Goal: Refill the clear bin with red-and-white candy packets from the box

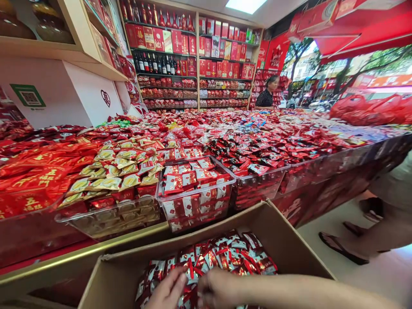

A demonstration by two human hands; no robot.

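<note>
Both of my hands are low inside an open cardboard box (106,279) among small red-and-white snack packets (231,253). My left hand (169,289) rests over the packets at the near side, its thumb and fingers stretched forward and a little apart. Just right of it, my right hand (215,287) reaches in from the right with its fingers curled down. Motion smears those fingertips, and whatever they hold is hidden. Beyond the box, a clear plastic bin (196,193) holds similar red-and-white packets in stacked rows.
Left of that bin stand gold-and-red packets (112,167) and red bags (35,184). A bin of dark red packets (251,159) is on the right. Red plastic bags (363,109) lie farther off. One person (269,93) is behind the display; another person's sandalled foot (344,246) is at right.
</note>
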